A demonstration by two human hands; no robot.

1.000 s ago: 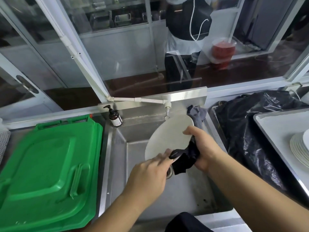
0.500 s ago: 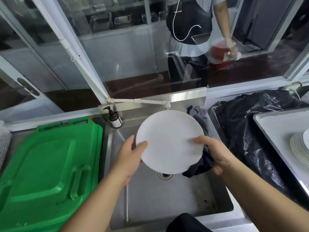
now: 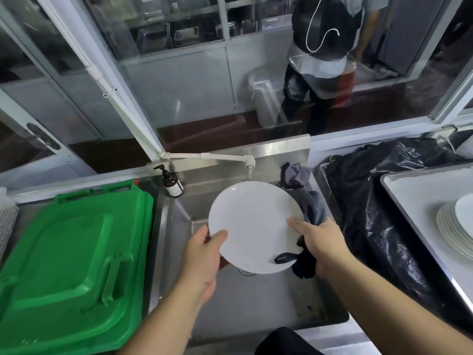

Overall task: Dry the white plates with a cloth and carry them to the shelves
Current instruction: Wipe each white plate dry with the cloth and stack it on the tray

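A round white plate (image 3: 252, 224) is held nearly flat above the steel sink (image 3: 256, 311). My left hand (image 3: 204, 254) grips its left rim, thumb on top. My right hand (image 3: 317, 242) holds the plate's right rim together with a dark cloth (image 3: 305, 265), which hangs below the hand and laps onto the plate's lower edge. A stack of white plates (image 3: 453, 226) sits on a tray (image 3: 414, 190) at the far right.
A green plastic bin lid (image 3: 69, 265) fills the left side. A brown soap bottle (image 3: 172, 184) and a white tap (image 3: 249, 162) stand behind the sink. A grey rag (image 3: 307, 201) hangs on the sink's right rim, beside a black plastic bag (image 3: 384, 213). Behind the glass stands a person (image 3: 325, 60).
The plate went from tilted on edge to flat and facing up. My left hand shifted from the lower edge to the left rim. The cloth now shows at the plate's lower right.
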